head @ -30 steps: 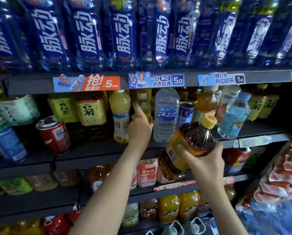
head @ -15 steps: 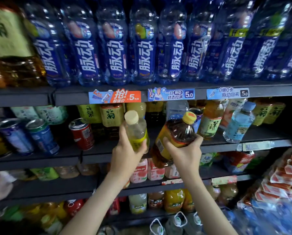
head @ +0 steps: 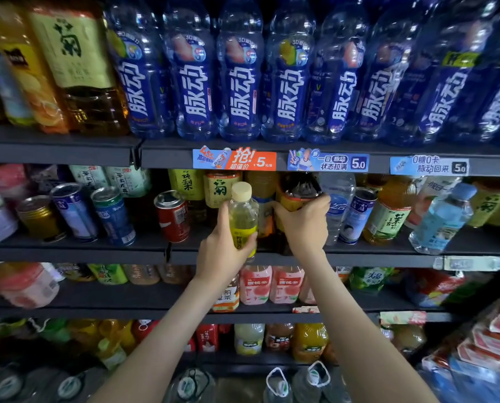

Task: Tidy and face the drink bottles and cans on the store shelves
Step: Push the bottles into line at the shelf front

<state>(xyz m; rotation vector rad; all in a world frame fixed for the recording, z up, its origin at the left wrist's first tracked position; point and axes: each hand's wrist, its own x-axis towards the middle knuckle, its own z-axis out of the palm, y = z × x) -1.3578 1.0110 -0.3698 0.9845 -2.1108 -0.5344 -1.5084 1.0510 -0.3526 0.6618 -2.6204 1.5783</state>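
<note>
A small yellow bottle [head: 243, 221] with a cream cap is being held upright just in front of the middle shelf [head: 97, 253], with its base near the shelf's front edge. Just beside it, to the right, a larger dark tea bottle [head: 299, 194] is being held on that shelf. It is being kept between yellow-labelled tea bottles [head: 218, 189] and a clear water bottle [head: 338, 205], and its cap is being hidden by the shelf above [head: 167, 157].

Likely risks: a red can [head: 173, 216] is leaning just left of the yellow bottle and could be knocked flat if that bottle is being pushed in carelessly. The dark bottle is being handled close to the shelf edge. It could be tipped forward if it is being released before its base is sitting flat. The water bottle could also be nudged out of line.

The left hand [head: 222, 253] is being wrapped round the yellow bottle's lower half, thumb raised along its left side. The right hand [head: 304, 225] is being closed round the dark bottle's middle, fingers curled over its label.
</note>
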